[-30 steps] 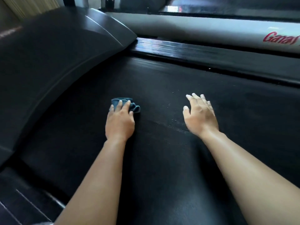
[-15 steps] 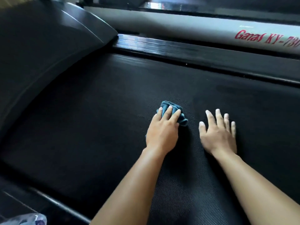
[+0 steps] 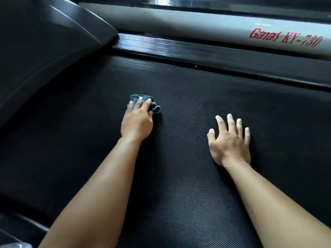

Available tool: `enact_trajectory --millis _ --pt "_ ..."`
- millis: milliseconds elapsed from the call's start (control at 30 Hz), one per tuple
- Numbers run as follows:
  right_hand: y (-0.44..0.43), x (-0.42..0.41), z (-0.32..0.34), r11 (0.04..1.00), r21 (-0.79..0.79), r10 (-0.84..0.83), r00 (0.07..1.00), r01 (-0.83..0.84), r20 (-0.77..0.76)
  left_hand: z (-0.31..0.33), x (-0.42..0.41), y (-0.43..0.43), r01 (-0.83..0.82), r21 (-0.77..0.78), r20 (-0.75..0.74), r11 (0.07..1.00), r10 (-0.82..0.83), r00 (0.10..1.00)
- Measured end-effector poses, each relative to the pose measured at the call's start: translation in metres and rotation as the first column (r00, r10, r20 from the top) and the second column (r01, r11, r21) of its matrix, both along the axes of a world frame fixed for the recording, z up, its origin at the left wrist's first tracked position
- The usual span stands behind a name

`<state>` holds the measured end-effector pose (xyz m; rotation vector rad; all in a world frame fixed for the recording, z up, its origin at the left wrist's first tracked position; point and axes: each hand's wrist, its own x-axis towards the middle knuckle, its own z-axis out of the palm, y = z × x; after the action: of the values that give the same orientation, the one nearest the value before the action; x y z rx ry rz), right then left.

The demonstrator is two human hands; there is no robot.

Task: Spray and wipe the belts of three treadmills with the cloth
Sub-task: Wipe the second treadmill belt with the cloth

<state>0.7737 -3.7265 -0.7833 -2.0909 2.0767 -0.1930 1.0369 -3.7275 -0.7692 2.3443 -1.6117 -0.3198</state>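
Black belt (image 3: pixel 179 176) with a fine woven dot texture; dark teal cloth (image 3: pixel 143 101). Glossy black ribbed side rail (image 3: pixel 179 49). Grey frame (image 3: pixel 179 22) bearing red lettering (image 3: pixel 284 39).

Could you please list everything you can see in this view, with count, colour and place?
Treadmill belt: one, black, textured, fills the middle.
Cloth: one, dark blue, bunched on the belt under the left hand's fingers.
Motor cover: one, dark grey, upper left.
Side rail: one, glossy black, along the belt's far edge.
Neighbouring frame: one, grey with red lettering, beyond the rail.
Left hand: one, presses the cloth onto the belt.
Right hand: one, fingers spread, flat on the belt, apart from the cloth.
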Motion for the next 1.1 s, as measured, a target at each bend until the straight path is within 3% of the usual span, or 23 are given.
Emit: enact_trajectory --millis 133,300,367,500,600,700,900,1000,1100 --pt "-0.001 0.001 0.0 1.0 -0.008 -0.004 1.0 0.004 -0.003 -0.005 -0.048 -0.013 0.183 -0.035 0.032 0.982 -0.182 0.983" --pt "0.0 0.0 0.001 1.0 0.004 -0.006 1.0 0.006 -0.004 -0.007 -0.081 0.035 0.369 -0.082 0.053 0.926 -0.365 0.929" --pt "0.0 0.001 0.001 1.0 -0.004 -0.005 1.0 0.005 -0.007 -0.009 -0.072 0.06 0.32 -0.07 0.057 0.945 -0.316 0.947" --pt "0.0 0.001 0.001 1.0 -0.015 -0.005 1.0 0.004 -0.011 -0.007 -0.026 0.079 0.074 -0.02 0.068 0.997 -0.072 0.995" --pt "-0.001 0.0 0.0 1.0 -0.016 -0.004 1.0 0.004 -0.008 -0.001 0.002 0.061 -0.072 -0.005 0.01 0.997 0.073 0.997" --pt "-0.002 0.0 -0.001 1.0 -0.012 -0.002 1.0 0.002 0.004 -0.001 0.006 0.025 -0.099 -0.003 0.003 0.995 0.099 0.995" --pt "-0.001 0.0 0.0 1.0 -0.013 -0.003 1.0 0.003 0.021 -0.006 -0.054 -0.027 0.16 -0.011 0.075 0.987 -0.159 0.984" --pt "-0.001 -0.001 0.001 1.0 -0.012 -0.009 1.0 0.01 0.02 -0.011 -0.087 -0.008 0.334 -0.049 0.089 0.941 -0.329 0.94" --pt "-0.001 -0.001 0.002 1.0 -0.007 -0.01 1.0 0.01 0.015 -0.011 -0.087 0.038 0.392 -0.052 0.069 0.919 -0.388 0.919"
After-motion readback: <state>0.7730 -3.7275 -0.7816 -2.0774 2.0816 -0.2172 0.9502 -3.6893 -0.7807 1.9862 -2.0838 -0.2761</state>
